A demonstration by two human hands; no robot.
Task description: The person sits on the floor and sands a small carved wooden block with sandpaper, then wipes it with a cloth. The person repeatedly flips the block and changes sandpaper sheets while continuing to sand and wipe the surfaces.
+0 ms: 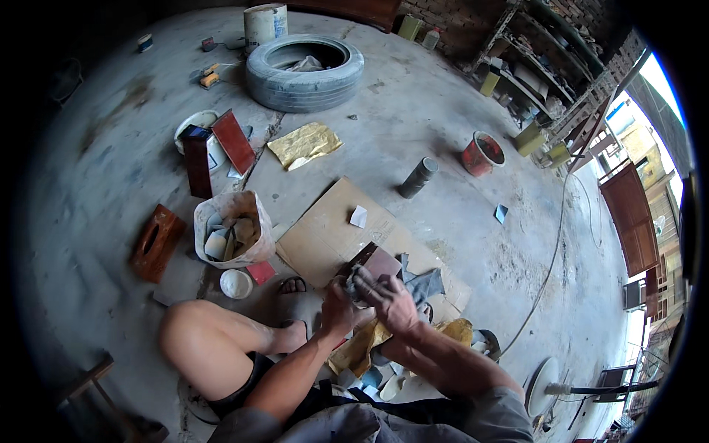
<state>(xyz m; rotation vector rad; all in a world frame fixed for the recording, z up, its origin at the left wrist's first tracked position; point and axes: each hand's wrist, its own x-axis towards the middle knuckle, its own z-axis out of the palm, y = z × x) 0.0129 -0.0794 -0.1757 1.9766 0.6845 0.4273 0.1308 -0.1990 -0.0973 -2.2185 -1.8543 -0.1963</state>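
Low in front of me, between my knees, is a small dark reddish-brown wooden box [382, 261]. My left hand [339, 308] is closed around its near left side. Across the box's near face lies my right hand [396, 304], its fingers close together and grey with dust. They press on something grey and thin that I cannot make out. A grey rag [425, 286] lies just right of the box. Beneath both is a flattened cardboard sheet [325, 225], with a small folded white paper [358, 216] on it.
To the left stand a white bucket [235, 260] of scraps, a white cup [236, 283] and a brown tissue box [157, 244]. Farther off are a tyre [305, 88], yellow sandpaper [304, 145], a dark cylinder [419, 178] and a red pot [483, 153]. A hose [550, 269] crosses the right floor.
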